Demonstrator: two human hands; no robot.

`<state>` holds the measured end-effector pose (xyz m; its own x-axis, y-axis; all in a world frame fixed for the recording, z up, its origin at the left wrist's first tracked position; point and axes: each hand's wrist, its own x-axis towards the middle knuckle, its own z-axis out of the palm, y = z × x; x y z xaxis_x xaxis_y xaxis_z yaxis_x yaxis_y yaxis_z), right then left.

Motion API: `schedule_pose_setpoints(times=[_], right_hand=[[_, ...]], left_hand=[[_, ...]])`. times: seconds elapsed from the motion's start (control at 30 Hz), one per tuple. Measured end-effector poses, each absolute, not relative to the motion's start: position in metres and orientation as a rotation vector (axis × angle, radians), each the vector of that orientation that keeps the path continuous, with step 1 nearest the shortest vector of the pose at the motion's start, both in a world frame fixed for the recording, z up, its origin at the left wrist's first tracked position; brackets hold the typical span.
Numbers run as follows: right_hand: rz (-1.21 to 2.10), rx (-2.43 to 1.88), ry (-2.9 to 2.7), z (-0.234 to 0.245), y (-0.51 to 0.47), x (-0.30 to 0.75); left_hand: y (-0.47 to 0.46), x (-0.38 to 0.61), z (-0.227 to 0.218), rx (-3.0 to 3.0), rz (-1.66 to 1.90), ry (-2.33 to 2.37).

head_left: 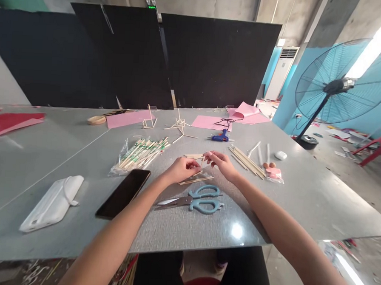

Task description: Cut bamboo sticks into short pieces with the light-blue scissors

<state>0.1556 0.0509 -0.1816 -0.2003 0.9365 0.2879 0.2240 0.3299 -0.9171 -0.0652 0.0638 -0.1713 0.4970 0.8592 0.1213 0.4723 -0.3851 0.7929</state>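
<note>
My left hand (183, 170) is closed in a pinch low over the table, its fingertips at a short thin wooden stick lying nearly flat. Opposite it, my right hand (221, 164) pinches another short wooden stick (202, 162), which stands roughly upright between the two hands. Whether the two sticks touch is too small to tell. Just behind the fingers lie several cut sticks (192, 156). Nearer me are longer sticks (196, 180), and below them a pair of scissors (203, 201) with blue handles, blades pointing left.
Left of my hands are a bag of wrapped chopsticks (142, 152), a phone (124, 193) and a white case (52, 203). Behind stand stick frames (180, 124) and a blue glue gun (220, 137). Loose sticks (247, 161) and a white earbud case (281, 155) lie right.
</note>
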Motion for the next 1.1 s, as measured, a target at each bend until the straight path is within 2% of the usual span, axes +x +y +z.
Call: schedule_pose_setpoints(times=[0.13, 0.27, 0.47, 0.67, 0.8, 1.1], right_hand=[[0.712, -1.220, -1.845, -0.178, 0.050, 0.152], [0.506, -1.465, -1.896, -0.167, 0.056, 0.175], [0.098, -1.955, -1.968, -0.156, 0.058, 0.224], [-0.170, -2.231, -1.967, -0.152, 0.052, 0.225], [-0.260, -2.128, -2.066, -0.150, 0.047, 0.210], [-0.222, -1.855, -2.245, -0.160, 0.041, 0.180]], left_hand=[[0.065, -0.062, -0.175, 2.045, 0.663, 1.072], [0.057, -0.065, -0.160, 2.108, 0.604, 1.168], [0.057, -0.095, -0.127, 2.217, 0.202, 1.409], [0.056, -0.087, -0.134, 2.365, 0.147, 1.484], [0.052, -0.070, -0.149, 2.443, 0.201, 1.502], [0.062, -0.066, -0.168, 2.552, 0.288, 1.571]])
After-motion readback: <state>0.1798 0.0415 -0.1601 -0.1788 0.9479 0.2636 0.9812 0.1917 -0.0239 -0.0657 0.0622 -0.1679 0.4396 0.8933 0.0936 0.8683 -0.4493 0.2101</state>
